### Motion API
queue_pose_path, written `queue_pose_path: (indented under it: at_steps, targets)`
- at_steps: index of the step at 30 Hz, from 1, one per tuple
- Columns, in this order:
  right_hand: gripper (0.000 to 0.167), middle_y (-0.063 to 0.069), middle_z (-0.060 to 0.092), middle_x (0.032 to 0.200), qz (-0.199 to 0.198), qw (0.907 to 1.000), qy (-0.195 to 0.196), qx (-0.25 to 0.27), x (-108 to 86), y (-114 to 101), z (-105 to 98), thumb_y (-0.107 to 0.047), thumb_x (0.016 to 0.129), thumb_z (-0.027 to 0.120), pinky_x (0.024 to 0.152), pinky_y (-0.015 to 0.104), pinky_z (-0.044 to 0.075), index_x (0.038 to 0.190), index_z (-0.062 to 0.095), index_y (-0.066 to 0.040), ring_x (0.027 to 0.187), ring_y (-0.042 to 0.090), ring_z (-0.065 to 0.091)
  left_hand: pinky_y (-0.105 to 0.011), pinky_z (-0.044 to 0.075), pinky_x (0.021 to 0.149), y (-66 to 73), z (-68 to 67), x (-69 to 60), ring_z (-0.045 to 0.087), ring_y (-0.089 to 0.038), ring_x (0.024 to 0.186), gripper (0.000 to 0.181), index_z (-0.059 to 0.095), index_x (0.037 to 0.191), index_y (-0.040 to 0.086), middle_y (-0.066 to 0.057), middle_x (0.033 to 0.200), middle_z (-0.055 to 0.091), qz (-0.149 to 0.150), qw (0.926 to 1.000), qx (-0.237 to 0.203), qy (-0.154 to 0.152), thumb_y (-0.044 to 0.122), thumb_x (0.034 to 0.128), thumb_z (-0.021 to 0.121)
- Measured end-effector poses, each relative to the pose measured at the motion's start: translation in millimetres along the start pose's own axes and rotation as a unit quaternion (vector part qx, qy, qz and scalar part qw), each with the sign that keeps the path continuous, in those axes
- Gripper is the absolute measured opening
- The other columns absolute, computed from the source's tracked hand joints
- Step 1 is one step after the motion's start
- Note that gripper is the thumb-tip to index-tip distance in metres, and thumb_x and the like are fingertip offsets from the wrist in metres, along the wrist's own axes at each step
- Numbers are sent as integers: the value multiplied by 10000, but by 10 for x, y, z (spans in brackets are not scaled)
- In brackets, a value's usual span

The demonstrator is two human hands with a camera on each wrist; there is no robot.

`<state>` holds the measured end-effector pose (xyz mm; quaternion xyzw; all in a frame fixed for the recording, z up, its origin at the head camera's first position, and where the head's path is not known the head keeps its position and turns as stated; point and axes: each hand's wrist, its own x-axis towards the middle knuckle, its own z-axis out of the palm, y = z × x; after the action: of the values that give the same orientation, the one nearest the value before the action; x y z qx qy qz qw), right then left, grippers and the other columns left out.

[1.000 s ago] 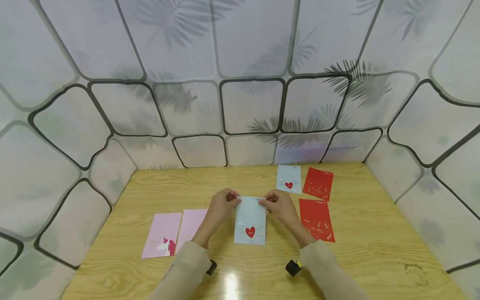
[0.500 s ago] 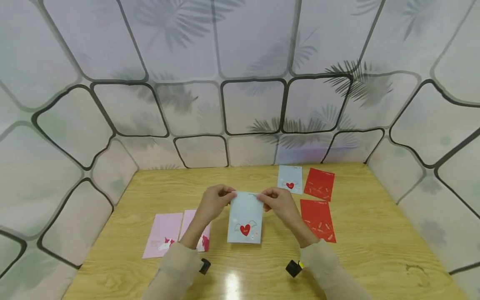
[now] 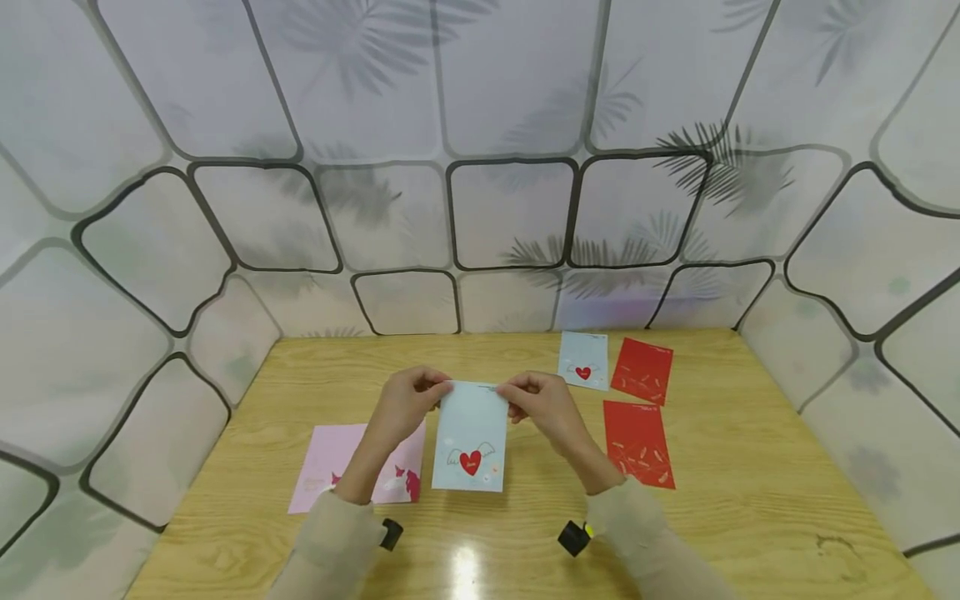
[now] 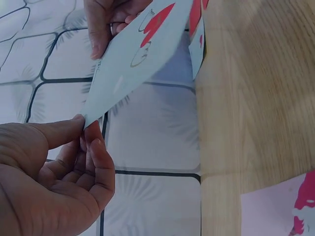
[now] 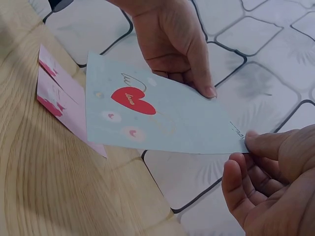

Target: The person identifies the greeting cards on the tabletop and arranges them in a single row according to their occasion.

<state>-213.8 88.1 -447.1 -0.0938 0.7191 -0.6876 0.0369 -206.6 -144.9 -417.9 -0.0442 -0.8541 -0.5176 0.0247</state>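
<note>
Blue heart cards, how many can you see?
2: one blue card held by the left hand and right hand; another blue card near the far edge of the table, beside a red card. Any stacked underneath would be hidden.

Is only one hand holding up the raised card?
No: the left hand and right hand each pinch a top corner of the raised card.

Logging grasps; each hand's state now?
Left hand: holding the light-blue winged-heart card by one corner.
Right hand: holding the same card by another corner.
</note>
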Motion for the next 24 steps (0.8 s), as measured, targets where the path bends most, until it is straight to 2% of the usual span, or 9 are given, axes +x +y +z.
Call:
queue_pose_path:
  at_steps: [10,18,24]
  targets:
    - [195,79,669,715,39,10000,-26,86,48,-64,141,-124,958,757,596,239,552,977,725,67,608,145,605,-304,568,740,57,-160,-38,643,-177,803,126,744,1029,3,-79,931,712,-257,9996,60,90,117,978,727]
    - [180,65,685,736,36,10000,-57,63,71,-70,213,-110,947,767,585,237,543,980,729,62,613,136,600,-383,586,759,69,-221,-72,642,-192,792,115,733,1027,-4,-97,933,709,-338,9993,96,108,102,988,709]
    - [175,54,683,732,51,9999,-62,-77,87,-42,241,-120,949,764,583,260,541,974,739,51,610,132,588,-357,581,740,20,-233,-73,651,-184,788,125,733,1040,-5,-91,931,709,-400,9991,88,80,106,990,707]
